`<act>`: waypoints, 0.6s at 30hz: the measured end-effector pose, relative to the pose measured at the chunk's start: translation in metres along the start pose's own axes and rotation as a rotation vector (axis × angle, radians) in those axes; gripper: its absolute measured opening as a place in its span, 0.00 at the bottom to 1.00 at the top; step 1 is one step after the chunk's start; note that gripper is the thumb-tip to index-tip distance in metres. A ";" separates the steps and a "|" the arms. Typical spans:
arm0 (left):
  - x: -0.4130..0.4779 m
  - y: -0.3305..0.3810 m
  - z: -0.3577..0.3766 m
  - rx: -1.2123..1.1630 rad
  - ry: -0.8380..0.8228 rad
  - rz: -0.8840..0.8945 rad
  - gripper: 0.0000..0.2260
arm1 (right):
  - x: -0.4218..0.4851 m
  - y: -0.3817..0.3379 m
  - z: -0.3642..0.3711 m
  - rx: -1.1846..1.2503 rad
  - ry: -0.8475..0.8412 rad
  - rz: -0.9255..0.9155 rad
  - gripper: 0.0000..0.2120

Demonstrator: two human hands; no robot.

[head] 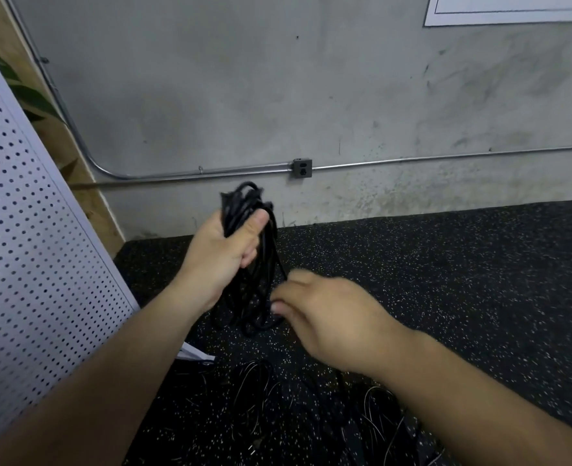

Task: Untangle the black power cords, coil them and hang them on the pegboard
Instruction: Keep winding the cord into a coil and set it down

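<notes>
Two bare forearms entered from the lower edge of the view, reaching forward over a black speckled floor (446, 280). Left hand (222, 260): raised, fingers and thumb wrapped round the upper part of a coiled bundle of black power cord (244, 203), whose loops stood above the fist and hung below it, clear of the floor. Right hand (331, 317): lower and to the right, motion-blurred, fingers curled with thumb and forefinger close together against the hanging loops. One taut strand ran from the bundle down to the forefinger; whether the hand actually pinched that strand could not be told through the blur.

Loose cords (311, 415): a tangle of further black cable lay on the floor beneath the forearms, near the bottom of the view, well below the held bundle.

Pegboard (25, 247): a white perforated panel stood at the left edge, tilted in this wide-angle view, with nothing hung on the visible part. A small white object (193, 353) lay at its foot. Behind it rose a wooden panel (103, 210) and dark green plant leaves (32, 95).

Background: a stained concrete wall (277, 79) carried a metal conduit (210, 171) that curved down from the upper left and ran level into a grey outlet box (301, 168). A white sheet (513, 8) occupied the upper right corner.
</notes>
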State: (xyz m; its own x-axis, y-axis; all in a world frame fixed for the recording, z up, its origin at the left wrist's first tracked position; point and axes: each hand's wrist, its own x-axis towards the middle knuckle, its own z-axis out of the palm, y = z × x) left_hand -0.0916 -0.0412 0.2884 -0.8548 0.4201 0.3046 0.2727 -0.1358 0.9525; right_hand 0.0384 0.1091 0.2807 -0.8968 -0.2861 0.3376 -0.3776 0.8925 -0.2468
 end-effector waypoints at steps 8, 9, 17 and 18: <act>-0.017 -0.008 0.025 0.126 -0.156 -0.087 0.30 | 0.011 0.017 -0.014 0.171 0.303 0.316 0.16; -0.017 -0.008 0.025 0.125 -0.152 -0.092 0.31 | 0.011 0.018 -0.015 0.184 0.322 0.337 0.17; -0.017 -0.012 0.030 0.073 -0.228 -0.118 0.31 | 0.012 0.022 -0.015 0.176 0.368 0.362 0.13; -0.018 -0.012 0.031 0.010 -0.270 -0.138 0.29 | 0.013 0.023 -0.015 0.190 0.373 0.371 0.12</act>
State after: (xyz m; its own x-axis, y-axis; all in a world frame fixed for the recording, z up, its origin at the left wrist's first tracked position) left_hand -0.0656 -0.0194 0.2716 -0.7366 0.6571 0.1600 0.1674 -0.0521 0.9845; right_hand 0.0209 0.1310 0.2928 -0.8482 0.2088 0.4867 -0.1180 0.8214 -0.5580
